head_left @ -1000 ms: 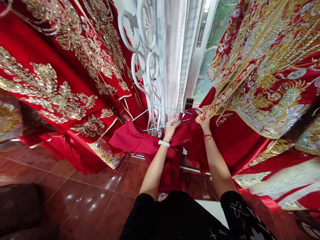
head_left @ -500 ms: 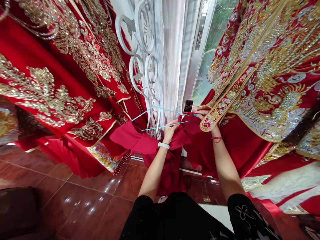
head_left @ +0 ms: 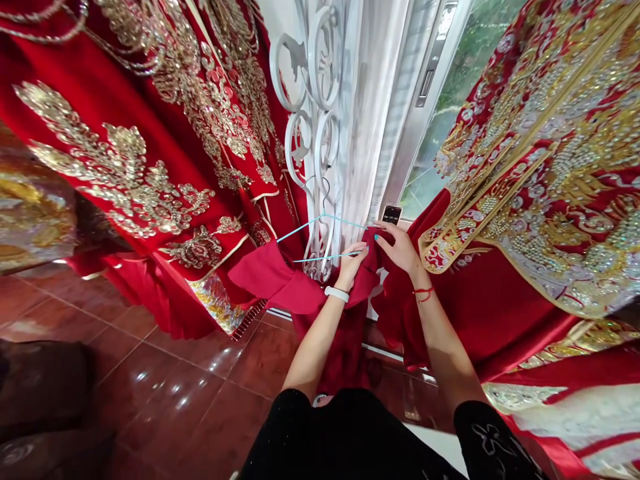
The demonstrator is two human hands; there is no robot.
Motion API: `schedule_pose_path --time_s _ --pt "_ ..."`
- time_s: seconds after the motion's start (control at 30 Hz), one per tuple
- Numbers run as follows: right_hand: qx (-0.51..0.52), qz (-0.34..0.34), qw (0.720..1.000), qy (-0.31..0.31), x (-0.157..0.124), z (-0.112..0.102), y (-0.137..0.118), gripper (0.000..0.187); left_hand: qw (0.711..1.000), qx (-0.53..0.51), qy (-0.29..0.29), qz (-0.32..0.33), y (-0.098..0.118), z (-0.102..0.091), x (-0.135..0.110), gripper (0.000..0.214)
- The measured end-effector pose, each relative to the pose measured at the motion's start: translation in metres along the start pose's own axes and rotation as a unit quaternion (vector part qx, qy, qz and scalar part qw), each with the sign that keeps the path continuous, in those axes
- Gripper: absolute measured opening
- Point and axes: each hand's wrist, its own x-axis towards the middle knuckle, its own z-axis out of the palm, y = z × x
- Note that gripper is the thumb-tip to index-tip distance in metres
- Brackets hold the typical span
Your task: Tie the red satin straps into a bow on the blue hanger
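A plain dark red garment (head_left: 270, 277) hangs on a thin light-blue hanger (head_left: 300, 227), whose dark hook points up toward a white scrollwork stand. My left hand (head_left: 351, 267), with a white band at the wrist, is closed on the garment's cloth by the hanger's lower bar. At the hanger's right end, my right hand (head_left: 399, 248), wearing a red string, pinches the garment's right shoulder between thumb and fingers. The right tip of the hanger is hidden by cloth and fingers. Lower folds of the garment drop between my forearms.
Heavy red gowns with gold beading (head_left: 125, 153) hang on the left, and an embroidered gown (head_left: 565, 200) on the right. The white scrollwork stand (head_left: 300, 80) rises ahead beside a pale curtain (head_left: 373, 100). A phone (head_left: 391, 213) stands behind my right hand. Dark stools (head_left: 43, 393) are at lower left.
My right hand has come out from behind the embroidered panel and moved left to the garment's shoulder. My left hand keeps its hold. The view has shifted slightly left.
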Motion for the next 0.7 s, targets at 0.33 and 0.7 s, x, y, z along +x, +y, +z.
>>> schedule_pose_path --time_s 0.33,0.7 --pt "0.012 0.033 0.999 0.025 -0.009 0.025 0.007 0.035 0.976 0.194 0.026 0.093 0.048 -0.053 -0.105 0.031" --pt "0.053 0.066 0.996 -0.036 -0.009 0.02 0.023 0.054 0.449 0.816 -0.172 0.32 0.213 -0.15 -0.071 0.035"
